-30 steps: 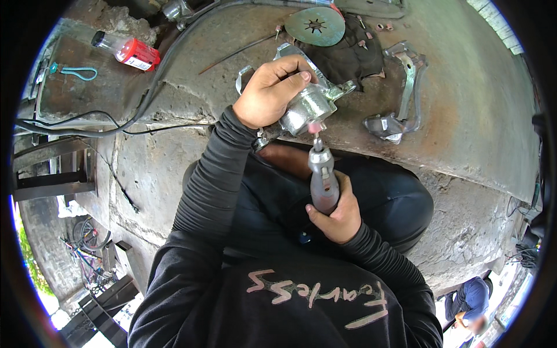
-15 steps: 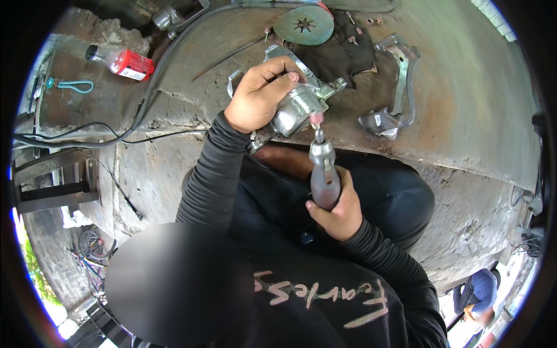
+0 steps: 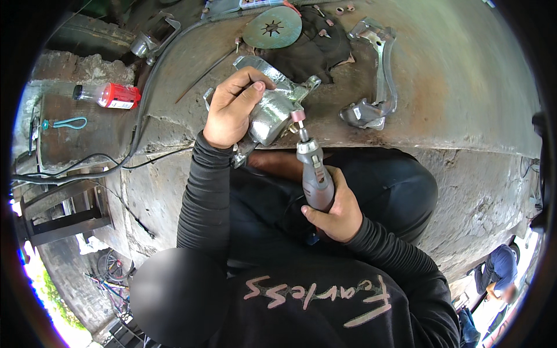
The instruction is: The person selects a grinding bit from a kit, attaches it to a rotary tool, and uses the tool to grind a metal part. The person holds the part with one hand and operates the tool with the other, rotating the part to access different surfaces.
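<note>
My left hand [image 3: 231,110] is curled over a shiny silver metal casting [image 3: 271,120], a rounded housing with lugs, and steadies it near the edge of the work surface. My right hand [image 3: 337,213] grips a grey rotary tool [image 3: 315,177], pointed away from me. At its tip, a small pink grinding stone [image 3: 297,116] sits against or just beside a lug on the casting's right side; I cannot tell if they touch. My fingers hide part of the casting's top.
A greenish slotted disc [image 3: 272,28] and dark cloth [image 3: 310,49] lie beyond the casting. Another silver bracket-like casting [image 3: 380,69] rests to the right. Leftward are a black hose [image 3: 139,119], a red-labelled bottle [image 3: 119,95] and a blue cord loop [image 3: 71,123]. Another person [image 3: 500,272] is at far right.
The whole view has shifted, so most work-surface items appear farther left. The grinding stone is closer to the casting's right lug. Both hands keep their holds.
</note>
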A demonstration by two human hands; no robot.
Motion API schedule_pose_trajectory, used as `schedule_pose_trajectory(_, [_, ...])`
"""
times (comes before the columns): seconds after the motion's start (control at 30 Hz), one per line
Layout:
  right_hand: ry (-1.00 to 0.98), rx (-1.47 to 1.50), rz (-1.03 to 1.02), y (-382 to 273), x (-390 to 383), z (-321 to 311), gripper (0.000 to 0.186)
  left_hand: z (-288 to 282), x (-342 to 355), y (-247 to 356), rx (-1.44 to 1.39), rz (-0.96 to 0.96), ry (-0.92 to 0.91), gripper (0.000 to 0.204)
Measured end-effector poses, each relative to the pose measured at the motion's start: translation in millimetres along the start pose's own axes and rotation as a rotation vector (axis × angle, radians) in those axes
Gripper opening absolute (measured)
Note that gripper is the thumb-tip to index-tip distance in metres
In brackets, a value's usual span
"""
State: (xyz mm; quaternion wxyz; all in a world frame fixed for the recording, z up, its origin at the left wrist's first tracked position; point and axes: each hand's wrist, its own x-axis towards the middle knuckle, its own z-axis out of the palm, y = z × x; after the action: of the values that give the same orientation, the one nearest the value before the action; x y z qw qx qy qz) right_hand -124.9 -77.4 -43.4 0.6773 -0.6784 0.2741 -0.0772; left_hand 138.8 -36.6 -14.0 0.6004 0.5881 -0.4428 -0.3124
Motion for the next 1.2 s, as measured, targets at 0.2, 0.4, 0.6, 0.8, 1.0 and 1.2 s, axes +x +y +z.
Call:
schedule_pose_trajectory(0.2, [-0.006,0.021,0.022,0,-3,-3,0.072,-1,0,0,0.016,0.007,-0.002,0.015])
schedule_pose_trajectory(0.4, [0.008,0.187,-0.007,-10,-7,-18,0.072,0,-2,-2,0.046,0.037,0.018,0.016])
schedule_pose_trajectory(0.6, [-0.134,0.521,0.164,-41,-18,-56,0.073,6,-7,-3,0.152,0.119,0.122,0.008])
schedule_pose_trajectory(0.8, [-0.202,0.339,0.244,-60,-19,-60,0.065,12,-10,-5,0.285,0.165,0.131,0.02])
schedule_pose_trajectory(1.0, [-0.197,0.262,0.227,-65,-21,-58,0.063,9,-9,-8,0.268,0.19,0.119,0.02])
schedule_pose_trajectory(1.2, [-0.179,-0.096,0.033,-68,-13,-59,0.064,5,-10,-11,0.291,0.168,0.076,0.019])
